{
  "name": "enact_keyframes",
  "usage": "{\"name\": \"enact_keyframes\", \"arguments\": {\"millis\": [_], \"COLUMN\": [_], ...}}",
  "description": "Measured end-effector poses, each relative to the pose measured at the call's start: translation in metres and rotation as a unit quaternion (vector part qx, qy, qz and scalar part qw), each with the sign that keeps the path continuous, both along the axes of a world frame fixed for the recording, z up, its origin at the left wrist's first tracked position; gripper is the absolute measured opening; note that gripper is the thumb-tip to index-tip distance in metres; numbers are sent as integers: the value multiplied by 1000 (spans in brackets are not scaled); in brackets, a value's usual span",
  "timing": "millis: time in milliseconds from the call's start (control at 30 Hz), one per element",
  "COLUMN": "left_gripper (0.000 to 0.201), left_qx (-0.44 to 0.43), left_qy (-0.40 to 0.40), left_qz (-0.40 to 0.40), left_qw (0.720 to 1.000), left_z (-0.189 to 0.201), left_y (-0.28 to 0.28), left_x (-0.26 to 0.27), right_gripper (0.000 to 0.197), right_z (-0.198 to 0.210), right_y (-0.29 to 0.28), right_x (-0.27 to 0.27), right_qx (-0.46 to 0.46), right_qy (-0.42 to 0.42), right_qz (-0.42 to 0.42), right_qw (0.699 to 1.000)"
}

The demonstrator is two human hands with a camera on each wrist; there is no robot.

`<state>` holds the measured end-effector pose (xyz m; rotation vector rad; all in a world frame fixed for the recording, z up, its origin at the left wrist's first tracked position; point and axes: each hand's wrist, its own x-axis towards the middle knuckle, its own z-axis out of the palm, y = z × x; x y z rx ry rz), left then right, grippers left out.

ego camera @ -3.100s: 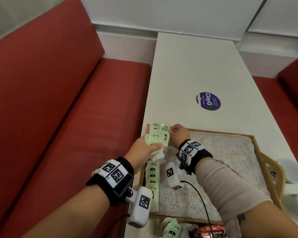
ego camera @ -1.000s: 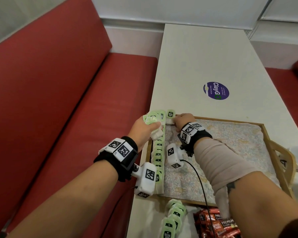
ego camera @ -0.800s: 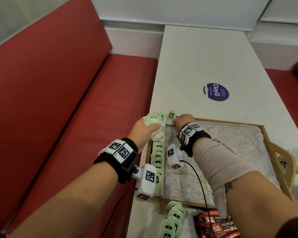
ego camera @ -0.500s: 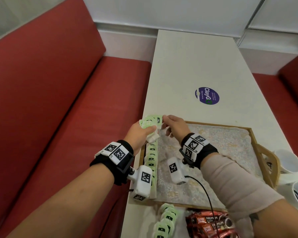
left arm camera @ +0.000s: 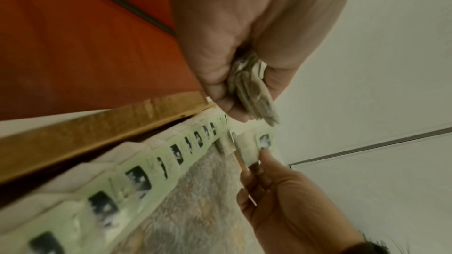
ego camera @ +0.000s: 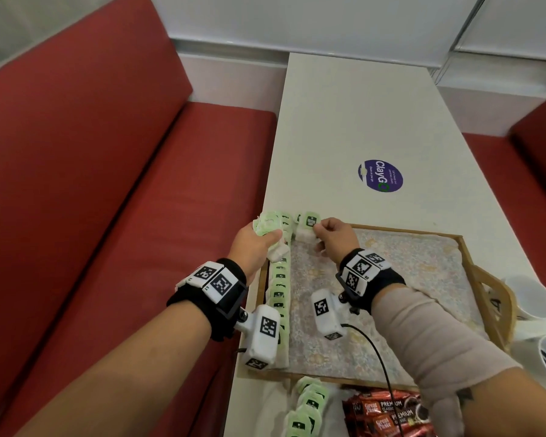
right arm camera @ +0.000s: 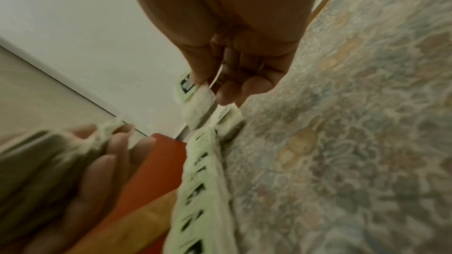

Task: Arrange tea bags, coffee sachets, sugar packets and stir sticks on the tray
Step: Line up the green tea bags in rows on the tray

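Note:
A wooden tray [ego camera: 473,275] lined with a floral cloth sits near the table's front. A row of green-tagged tea bags [ego camera: 279,288] runs along its left rim. My left hand [ego camera: 257,244] grips a bunch of tea bags [ego camera: 270,225] above the tray's far left corner; the bunch [left arm camera: 254,99] shows between thumb and fingers. My right hand [ego camera: 331,236] pinches a single tea bag [ego camera: 308,228] at the far corner, at the start of a second row [right arm camera: 193,103].
More tea bags [ego camera: 308,405] and red coffee sachets [ego camera: 385,411] lie on the table in front of the tray. White cups [ego camera: 533,298] stand at the right. A purple sticker [ego camera: 380,175] marks the table beyond. Red benches flank the table.
The row along the tray's left rim has grown to the far corner. My right hand has taken another tea bag from the left hand's bunch and holds it at that corner.

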<state>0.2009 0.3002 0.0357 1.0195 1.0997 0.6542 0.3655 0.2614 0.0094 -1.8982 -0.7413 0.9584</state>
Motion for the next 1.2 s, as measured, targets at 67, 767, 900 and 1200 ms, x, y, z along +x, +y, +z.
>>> {"name": "enact_keyframes", "arguments": {"millis": [67,767,900,1200], "left_gripper": [20,18,17,19], "left_qx": [-2,10,6,-4], "left_qy": [-2,-11,-8,-8], "left_qz": [0,-31,-33,-35], "left_qw": [1000,999,999,999], "left_z": [-1,-8,-10,-11], "left_y": [1,5,6,7], "left_x": [-1,-6,-8,-10], "right_gripper": [26,23,27,14], "right_z": [-9,-14,-10,-2], "right_y": [4,38,38,20], "right_x": [5,-3,-4,-9], "right_qx": [-43,-160,-177,-40], "right_qy": [-14,-124,-136,-117], "right_qz": [1,6,9,0], "right_qw": [999,979,975,992]}}
